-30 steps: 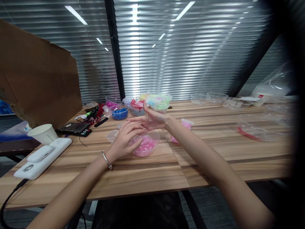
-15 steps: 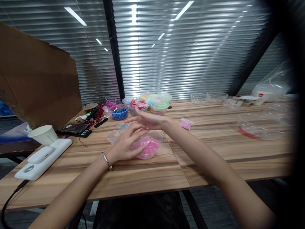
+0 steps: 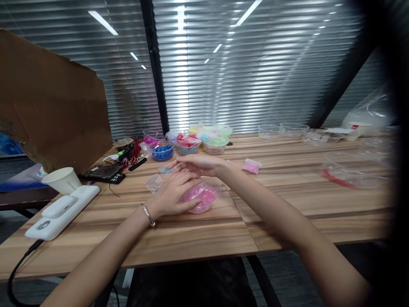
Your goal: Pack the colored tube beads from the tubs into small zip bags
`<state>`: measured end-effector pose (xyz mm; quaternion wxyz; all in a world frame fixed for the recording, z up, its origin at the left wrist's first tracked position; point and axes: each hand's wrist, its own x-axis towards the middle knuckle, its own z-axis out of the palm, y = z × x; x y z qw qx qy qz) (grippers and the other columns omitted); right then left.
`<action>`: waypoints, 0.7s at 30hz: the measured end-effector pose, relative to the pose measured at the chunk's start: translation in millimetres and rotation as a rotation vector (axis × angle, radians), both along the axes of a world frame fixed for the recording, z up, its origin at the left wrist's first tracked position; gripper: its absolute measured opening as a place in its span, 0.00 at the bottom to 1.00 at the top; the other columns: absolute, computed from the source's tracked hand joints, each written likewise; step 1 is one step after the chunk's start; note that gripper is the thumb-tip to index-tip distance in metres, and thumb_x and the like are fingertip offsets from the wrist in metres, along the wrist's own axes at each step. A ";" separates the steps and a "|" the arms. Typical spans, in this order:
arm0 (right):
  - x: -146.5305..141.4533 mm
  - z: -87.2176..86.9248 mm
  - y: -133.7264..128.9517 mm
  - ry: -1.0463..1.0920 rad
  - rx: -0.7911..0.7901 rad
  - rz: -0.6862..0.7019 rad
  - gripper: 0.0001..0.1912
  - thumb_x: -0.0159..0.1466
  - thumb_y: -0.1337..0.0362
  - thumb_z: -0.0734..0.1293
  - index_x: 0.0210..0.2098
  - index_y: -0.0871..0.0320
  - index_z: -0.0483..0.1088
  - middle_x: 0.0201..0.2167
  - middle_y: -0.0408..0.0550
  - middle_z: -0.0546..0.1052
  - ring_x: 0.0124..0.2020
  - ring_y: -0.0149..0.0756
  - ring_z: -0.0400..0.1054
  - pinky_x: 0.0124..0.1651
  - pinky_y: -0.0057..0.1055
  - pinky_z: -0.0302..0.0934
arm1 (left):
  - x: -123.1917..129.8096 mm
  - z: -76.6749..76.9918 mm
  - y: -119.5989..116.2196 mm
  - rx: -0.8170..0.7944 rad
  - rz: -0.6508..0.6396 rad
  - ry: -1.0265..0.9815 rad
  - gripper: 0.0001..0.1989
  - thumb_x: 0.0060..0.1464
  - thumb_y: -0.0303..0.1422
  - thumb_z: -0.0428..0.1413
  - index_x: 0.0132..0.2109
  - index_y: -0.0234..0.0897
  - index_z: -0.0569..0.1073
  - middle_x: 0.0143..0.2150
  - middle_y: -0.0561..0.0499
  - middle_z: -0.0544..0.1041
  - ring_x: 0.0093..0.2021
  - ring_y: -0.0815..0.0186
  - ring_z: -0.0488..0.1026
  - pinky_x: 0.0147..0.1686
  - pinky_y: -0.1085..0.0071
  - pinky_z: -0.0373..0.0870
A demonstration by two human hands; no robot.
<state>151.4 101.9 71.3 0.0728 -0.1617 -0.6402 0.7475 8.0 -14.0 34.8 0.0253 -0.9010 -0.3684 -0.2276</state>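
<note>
A clear round bowl (image 3: 206,198) of pink pieces stands on the wooden table. My left hand (image 3: 176,194), with a silver bracelet at its wrist, lies over the bowl's left side, thumb apart and reaching across the pink. Just behind and above it, my right hand (image 3: 198,164) is held palm down, its fingers over the back of my left hand. Whether it holds anything is hidden. Left of the hands lies a small clear plastic bag (image 3: 154,183), with a pale blue packet (image 3: 165,169) behind it.
Behind are bowls of blue (image 3: 162,152) and red pieces (image 3: 188,143). A pink packet (image 3: 252,166) lies right of centre. Clear bowls (image 3: 348,168) stand at right. At left are a paper cup (image 3: 62,180), a white power strip (image 3: 62,213) and cardboard (image 3: 54,98).
My right hand has turned from thumb-up to flatter, and its fingers have come down closer to my left hand. My left hand stays over the bowl. The view has shifted slightly.
</note>
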 end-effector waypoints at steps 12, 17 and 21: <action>4.5 5.6 -11.3 -0.011 0.007 0.029 0.36 0.64 0.37 0.52 0.44 0.61 0.74 0.47 0.55 0.75 0.47 0.41 0.70 0.44 0.31 0.69 | -0.9 -4.2 7.7 0.159 -0.025 -0.089 0.29 0.61 0.41 0.52 0.66 0.41 0.57 0.63 0.40 0.61 0.64 0.52 0.56 0.63 0.50 0.54; 5.5 6.4 -7.0 -0.039 0.062 0.050 0.32 0.66 0.39 0.53 0.44 0.60 0.73 0.46 0.54 0.76 0.42 0.38 0.72 0.39 0.29 0.69 | 2.4 0.0 4.5 0.080 -0.009 -0.025 0.22 0.63 0.39 0.49 0.62 0.40 0.64 0.58 0.43 0.68 0.60 0.55 0.62 0.61 0.52 0.56; 7.3 4.9 -4.1 -0.102 0.181 0.007 0.34 0.62 0.36 0.56 0.46 0.59 0.72 0.42 0.53 0.77 0.35 0.36 0.71 0.33 0.28 0.68 | 0.7 0.3 3.0 0.084 -0.021 -0.034 0.16 0.62 0.36 0.50 0.53 0.38 0.72 0.51 0.44 0.74 0.54 0.56 0.67 0.59 0.52 0.59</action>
